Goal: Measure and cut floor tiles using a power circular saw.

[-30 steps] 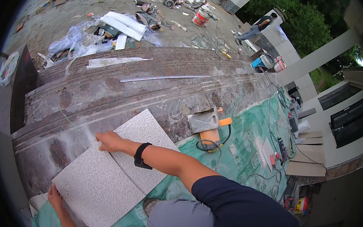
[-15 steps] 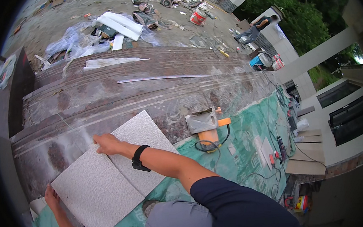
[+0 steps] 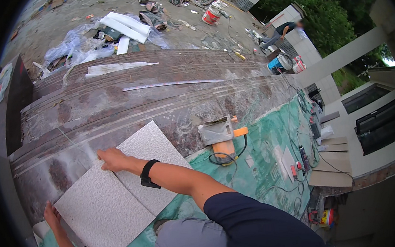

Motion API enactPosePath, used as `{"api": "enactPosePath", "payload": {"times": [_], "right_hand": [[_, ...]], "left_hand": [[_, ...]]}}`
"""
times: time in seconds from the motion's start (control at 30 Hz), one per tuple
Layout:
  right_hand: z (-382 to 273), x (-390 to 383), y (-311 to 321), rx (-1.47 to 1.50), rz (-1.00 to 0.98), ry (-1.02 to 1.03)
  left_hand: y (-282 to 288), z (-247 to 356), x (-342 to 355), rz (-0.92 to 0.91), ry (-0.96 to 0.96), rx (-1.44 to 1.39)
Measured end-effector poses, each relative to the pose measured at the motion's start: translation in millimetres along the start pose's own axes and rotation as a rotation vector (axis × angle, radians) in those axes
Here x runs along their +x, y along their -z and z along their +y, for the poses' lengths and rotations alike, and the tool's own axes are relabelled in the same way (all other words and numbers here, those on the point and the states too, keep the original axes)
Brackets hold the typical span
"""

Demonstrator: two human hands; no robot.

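Note:
Two pale, speckled square slabs lie side by side: the left slab [image 3: 102, 210] overlaps or abuts the right slab [image 3: 150, 145] along a seam; I cannot tell which. My left hand [image 3: 52, 216] grips the left slab at its far left corner. My right hand [image 3: 110, 159] has its fingers closed on that slab's upper corner beside the seam, with the forearm crossing over the right slab. An orange power tool [image 3: 224, 147] with a grey, dusty top and a coiled black cord stands just right of the slabs.
Stone steps [image 3: 158, 98] run across beyond me. Green sheeting [image 3: 263, 137] under and right of the slabs carries cables and tools. A co-worker [image 3: 283, 33] bends near buckets [image 3: 278, 63] at upper right. Debris and plastic film [image 3: 71, 47] litter the ground; a dark wall [image 3: 13, 105] stands left.
The whole view has shifted slightly left. My hands keep their grip on the slab's corners, with little movement relative to it. The co-worker has leaned further forward.

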State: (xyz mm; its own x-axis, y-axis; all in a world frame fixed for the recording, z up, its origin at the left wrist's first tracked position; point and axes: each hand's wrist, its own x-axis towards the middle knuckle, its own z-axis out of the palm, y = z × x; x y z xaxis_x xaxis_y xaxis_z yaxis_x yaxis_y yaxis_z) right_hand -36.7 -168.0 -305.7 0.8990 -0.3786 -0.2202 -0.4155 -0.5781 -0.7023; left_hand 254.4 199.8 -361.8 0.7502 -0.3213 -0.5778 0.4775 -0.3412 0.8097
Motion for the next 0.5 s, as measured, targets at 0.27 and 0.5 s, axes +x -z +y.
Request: {"api": "enactPosePath", "payload": {"times": [0.27, 0.5], "right_hand": [[0.2, -0.6, 0.8, 0.013, 0.014, 0.03], [1.5, 1.9, -0.5, -0.013, -0.014, 0.001]], "left_hand": [[-0.1, 8.0, 7.2, 0.027, 0.052, 0.025], [-9.4, 20.0, -9.5, 0.09, 0.056, 0.045]]}}
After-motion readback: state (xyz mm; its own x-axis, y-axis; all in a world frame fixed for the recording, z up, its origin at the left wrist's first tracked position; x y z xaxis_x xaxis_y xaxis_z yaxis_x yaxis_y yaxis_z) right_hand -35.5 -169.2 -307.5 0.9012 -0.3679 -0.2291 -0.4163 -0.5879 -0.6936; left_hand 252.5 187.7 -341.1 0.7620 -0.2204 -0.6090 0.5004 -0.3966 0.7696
